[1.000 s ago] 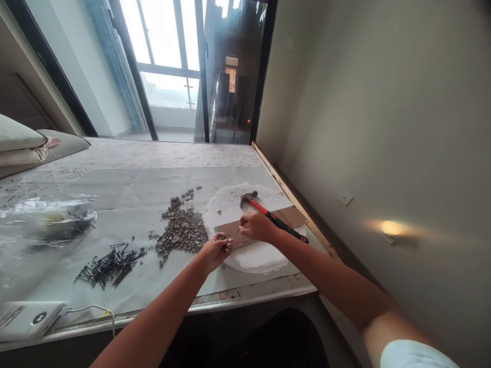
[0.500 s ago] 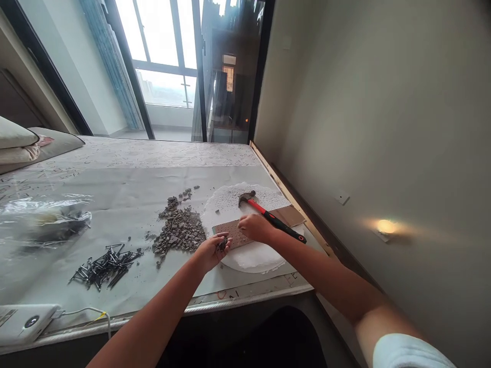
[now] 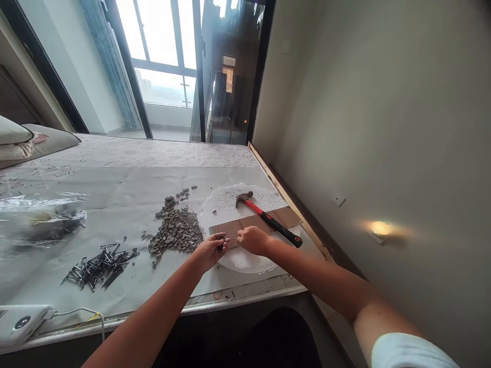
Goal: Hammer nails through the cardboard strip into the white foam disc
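Note:
My left hand [image 3: 209, 251] is curled, palm up, around several small dark nails [image 3: 220, 248], beside the near left end of a brown cardboard strip [image 3: 226, 230]. Rows of small holes or dots mark that end of the strip. Close to its right, my right hand [image 3: 254, 240] is closed in a pinch over the strip; whatever its fingertips hold is hidden. A claw hammer [image 3: 265, 215] with a red and black handle rests partly across the strip, its head on a round white textured sheet [image 3: 243, 261] underneath.
A heap of dark nails [image 3: 100, 268] lies at the left, with grey gravel [image 3: 176, 230] nearer the middle. Clear plastic wrapping [image 3: 42, 220] and a white power bank [image 3: 23, 324] with a cable are further left. A wooden edge [image 3: 274, 179] runs along the wall.
My right hand has come slightly toward me over the cardboard strip. My left fingers have drawn in more around the nails. The view has shifted a little.

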The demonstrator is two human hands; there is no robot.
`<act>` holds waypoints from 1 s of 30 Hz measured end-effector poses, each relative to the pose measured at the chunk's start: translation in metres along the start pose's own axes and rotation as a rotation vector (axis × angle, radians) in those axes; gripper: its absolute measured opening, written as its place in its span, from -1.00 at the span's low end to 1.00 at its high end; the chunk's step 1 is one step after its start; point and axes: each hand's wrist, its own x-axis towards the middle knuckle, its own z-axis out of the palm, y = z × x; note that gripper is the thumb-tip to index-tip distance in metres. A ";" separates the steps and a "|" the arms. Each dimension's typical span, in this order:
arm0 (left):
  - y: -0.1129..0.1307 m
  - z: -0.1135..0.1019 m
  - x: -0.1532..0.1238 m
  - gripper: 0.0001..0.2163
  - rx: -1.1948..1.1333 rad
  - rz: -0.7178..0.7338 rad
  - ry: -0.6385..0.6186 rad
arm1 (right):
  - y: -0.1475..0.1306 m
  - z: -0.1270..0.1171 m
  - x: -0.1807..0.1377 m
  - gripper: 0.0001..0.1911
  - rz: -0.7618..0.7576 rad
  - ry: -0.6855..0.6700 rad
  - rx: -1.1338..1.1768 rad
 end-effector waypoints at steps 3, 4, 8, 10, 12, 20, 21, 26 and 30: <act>-0.001 -0.001 0.001 -0.75 -0.023 0.008 -0.026 | 0.001 -0.005 0.002 -0.74 0.035 0.023 -0.004; -0.001 -0.002 0.002 -0.75 -0.029 0.008 -0.027 | 0.001 -0.006 0.002 -0.74 0.040 0.028 -0.004; -0.002 -0.004 0.004 -0.75 -0.034 0.003 -0.022 | 0.000 -0.005 0.002 -0.78 -0.006 0.010 -0.003; -0.003 -0.006 0.005 -0.75 -0.033 0.004 -0.039 | 0.000 -0.003 0.002 -0.79 -0.028 0.001 -0.006; -0.004 -0.007 0.005 -0.74 -0.033 0.007 -0.051 | 0.000 -0.002 0.001 -0.79 -0.039 -0.003 -0.011; -0.011 -0.007 0.005 -0.78 -0.060 0.021 -0.042 | -0.002 0.002 0.001 -0.76 -0.081 -0.035 -0.065; -0.012 -0.007 0.006 -0.79 -0.068 0.026 -0.050 | -0.003 0.003 0.001 -0.76 -0.083 -0.042 -0.077; -0.014 -0.010 0.010 -0.81 -0.083 0.038 -0.076 | -0.009 0.001 0.002 -0.76 -0.065 -0.066 -0.121; -0.013 -0.011 0.011 -0.81 -0.080 0.043 -0.083 | -0.012 -0.003 0.002 -0.74 -0.027 -0.060 -0.120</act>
